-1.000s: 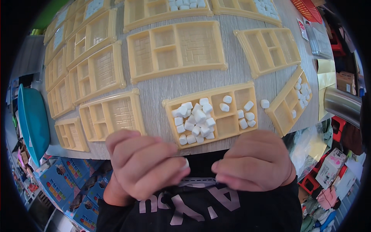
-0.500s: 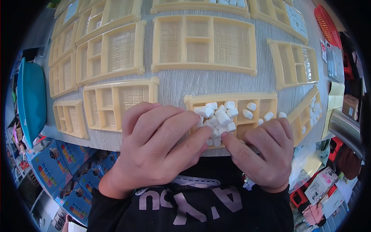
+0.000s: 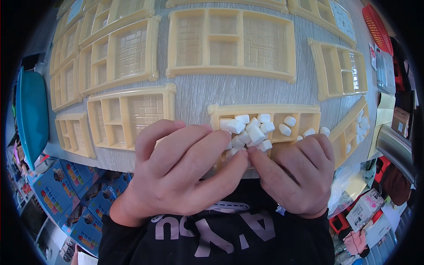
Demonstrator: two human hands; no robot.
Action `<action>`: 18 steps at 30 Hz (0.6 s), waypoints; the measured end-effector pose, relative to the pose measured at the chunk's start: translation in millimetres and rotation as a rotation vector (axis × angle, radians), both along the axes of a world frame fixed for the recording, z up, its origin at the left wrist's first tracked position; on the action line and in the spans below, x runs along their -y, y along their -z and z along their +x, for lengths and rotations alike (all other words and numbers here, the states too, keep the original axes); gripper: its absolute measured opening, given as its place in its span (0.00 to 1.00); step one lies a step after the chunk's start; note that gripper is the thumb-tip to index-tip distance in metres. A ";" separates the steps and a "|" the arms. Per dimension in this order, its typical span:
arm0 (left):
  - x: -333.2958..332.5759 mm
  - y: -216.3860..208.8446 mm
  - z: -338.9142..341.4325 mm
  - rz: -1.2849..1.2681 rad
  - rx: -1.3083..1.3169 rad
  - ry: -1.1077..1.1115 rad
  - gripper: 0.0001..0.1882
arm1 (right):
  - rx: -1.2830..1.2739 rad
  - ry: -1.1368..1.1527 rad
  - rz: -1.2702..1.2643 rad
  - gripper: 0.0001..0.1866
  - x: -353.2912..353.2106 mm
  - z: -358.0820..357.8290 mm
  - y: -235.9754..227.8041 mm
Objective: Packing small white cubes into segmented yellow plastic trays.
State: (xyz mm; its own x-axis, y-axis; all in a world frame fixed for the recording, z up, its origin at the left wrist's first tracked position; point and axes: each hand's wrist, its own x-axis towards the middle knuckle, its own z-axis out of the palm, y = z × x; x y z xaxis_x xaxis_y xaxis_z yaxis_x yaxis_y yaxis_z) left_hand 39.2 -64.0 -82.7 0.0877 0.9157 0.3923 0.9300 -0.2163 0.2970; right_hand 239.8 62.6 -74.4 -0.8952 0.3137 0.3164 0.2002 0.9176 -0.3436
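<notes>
A yellow compartment tray (image 3: pixel 265 109) lies at the table's near edge, with a heap of small white cubes (image 3: pixel 251 126) in its left part and a few loose ones (image 3: pixel 289 121) to the right. My left hand (image 3: pixel 181 172) and my right hand (image 3: pixel 293 174) reach over its near rim, fingers curled. Their fingertips meet at the heap's near side and pinch cubes there. My palms hide the tray's front edge.
Several empty yellow compartment trays (image 3: pixel 229 42) cover the grey wood-grain table (image 3: pixel 194 92). Another tray with white cubes (image 3: pixel 353 126) sits at the right. A teal tray (image 3: pixel 31 110) stands at the left edge, a red basket (image 3: pixel 377 26) top right, blue boxes (image 3: pixel 57 194) below left.
Both hands moved from fists near my body forward over the near tray, and their fingertips now rest in the heap of cubes. The view tilted down toward the tray.
</notes>
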 end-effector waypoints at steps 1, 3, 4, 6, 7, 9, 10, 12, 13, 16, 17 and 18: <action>-0.5 1.1 0.4 0.018 -0.003 0.003 0.15 | 0.002 0.003 0.001 0.23 -0.6 -1.4 0.9; -0.1 1.4 -0.8 0.005 -0.022 0.005 0.14 | -0.037 0.016 0.063 0.16 -1.3 -3.7 2.6; 0.2 1.2 -1.2 -0.009 -0.043 0.004 0.13 | -0.036 0.017 0.062 0.16 -1.7 -3.6 2.7; -0.5 -1.2 -0.4 -0.022 -0.045 -0.006 0.13 | -0.033 0.032 0.049 0.15 -2.1 -3.3 2.2; -0.8 -2.8 0.2 -0.034 -0.048 -0.017 0.13 | -0.034 0.034 0.048 0.15 -2.1 -3.5 2.4; -1.3 -4.3 2.2 -0.030 -0.043 -0.046 0.13 | -0.039 0.032 0.035 0.14 -1.4 -4.0 2.8; -1.5 -4.1 3.2 -0.025 -0.038 -0.076 0.12 | -0.036 0.035 0.036 0.14 -0.2 -3.8 0.4; -1.1 -1.6 0.8 -0.002 -0.036 -0.030 0.12 | 0.025 0.046 -0.033 0.19 2.5 -4.5 -6.0; -0.8 -0.3 -0.4 0.019 -0.036 0.012 0.13 | 0.023 0.047 -0.033 0.19 3.0 -5.2 -5.7; -0.7 2.6 -0.1 0.000 -0.021 0.044 0.12 | 0.019 0.053 -0.002 0.19 3.8 -7.9 -5.5; -1.1 3.3 -0.1 0.001 -0.020 0.044 0.12 | 0.017 0.068 -0.012 0.18 4.7 -9.2 -5.3; -1.5 3.8 -0.1 0.007 -0.015 0.048 0.13 | 0.014 0.082 -0.022 0.18 5.2 -10.0 -5.3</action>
State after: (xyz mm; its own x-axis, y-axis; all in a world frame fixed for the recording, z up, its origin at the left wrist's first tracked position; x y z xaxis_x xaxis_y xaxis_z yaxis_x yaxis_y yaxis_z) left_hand 39.0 -62.6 -86.5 0.1369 0.9074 0.3974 0.9230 -0.2625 0.2813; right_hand 229.8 57.4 -69.0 -0.8706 0.3927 0.2964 0.2792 0.8903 -0.3597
